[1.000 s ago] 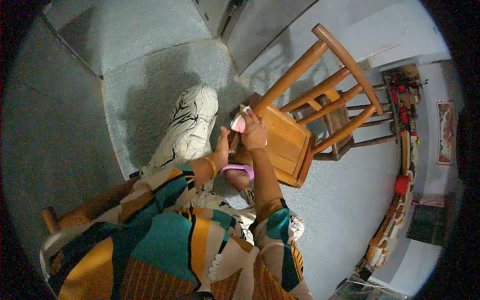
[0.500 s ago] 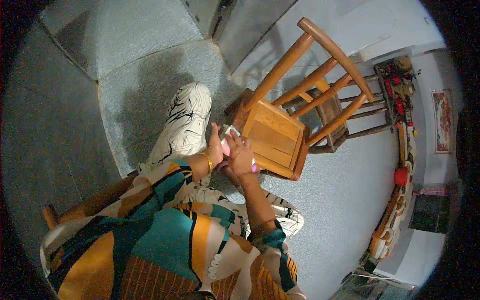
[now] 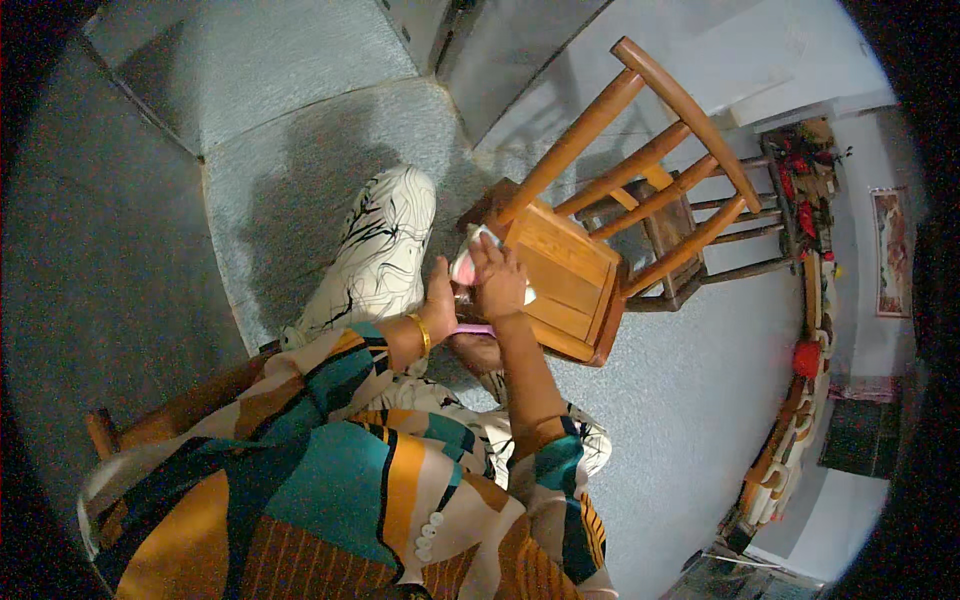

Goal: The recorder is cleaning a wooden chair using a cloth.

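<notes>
My right hand (image 3: 499,282) is closed on a soft-looking white-and-pink thing, perhaps a cloth (image 3: 466,262), beside the near left edge of a wooden chair's seat (image 3: 560,265). Its white part shows past the fingers on both sides, and its exact kind is hard to make out. Just to the left, my left hand (image 3: 437,308) is seen edge-on with a finger stretched up. It wears a gold-coloured bangle (image 3: 424,336) and seems to hold nothing, though its palm side is partly hidden. A purple-pink strip (image 3: 474,329) shows below, between the hands.
Behind the first chair stands a darker wooden chair (image 3: 668,235). My knee in patterned white trousers (image 3: 392,215) rises at the left. A long bench with cushions (image 3: 790,430) lines the far right, with a red round object (image 3: 805,358) by it. Grey flooring (image 3: 680,400) lies between.
My right hand has shifted slightly up and right with the white-and-pink thing, away from my left hand. More of the purple-pink strip shows. The whole view has shifted a little.
</notes>
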`<action>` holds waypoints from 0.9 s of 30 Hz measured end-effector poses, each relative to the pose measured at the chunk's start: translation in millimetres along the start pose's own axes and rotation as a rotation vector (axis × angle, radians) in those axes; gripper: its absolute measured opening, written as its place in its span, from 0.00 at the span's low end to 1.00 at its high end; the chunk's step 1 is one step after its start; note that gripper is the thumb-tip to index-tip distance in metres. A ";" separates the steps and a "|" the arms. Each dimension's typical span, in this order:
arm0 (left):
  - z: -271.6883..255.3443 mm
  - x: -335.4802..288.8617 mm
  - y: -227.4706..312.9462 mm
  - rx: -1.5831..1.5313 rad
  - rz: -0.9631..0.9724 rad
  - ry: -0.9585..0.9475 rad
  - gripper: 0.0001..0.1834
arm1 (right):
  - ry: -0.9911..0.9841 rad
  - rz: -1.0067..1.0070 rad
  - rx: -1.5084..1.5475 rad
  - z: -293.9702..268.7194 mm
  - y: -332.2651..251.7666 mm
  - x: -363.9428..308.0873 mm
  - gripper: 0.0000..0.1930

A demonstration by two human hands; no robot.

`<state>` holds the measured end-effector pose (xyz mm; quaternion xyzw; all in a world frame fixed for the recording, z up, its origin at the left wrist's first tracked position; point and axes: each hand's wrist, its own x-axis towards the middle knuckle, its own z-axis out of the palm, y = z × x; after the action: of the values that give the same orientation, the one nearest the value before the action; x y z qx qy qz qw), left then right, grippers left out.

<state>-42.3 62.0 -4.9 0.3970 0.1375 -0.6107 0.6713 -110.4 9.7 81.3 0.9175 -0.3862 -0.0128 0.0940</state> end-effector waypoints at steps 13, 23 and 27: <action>20.5 -17.0 15.8 -0.114 -0.058 -0.044 0.39 | -0.050 0.057 -0.017 17.2 17.4 12.7 0.28; 17.2 -31.8 23.0 -0.166 0.001 -0.078 0.30 | -0.129 -0.022 0.048 -2.6 -24.3 -43.7 0.33; 21.9 -36.1 24.3 -0.135 -0.299 -0.229 0.29 | 0.017 0.048 0.109 13.8 -25.7 -67.9 0.39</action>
<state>-34.1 70.8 42.3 0.2544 0.1583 -0.7340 0.6095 -141.2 73.3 59.7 0.9119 -0.4072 0.0183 0.0476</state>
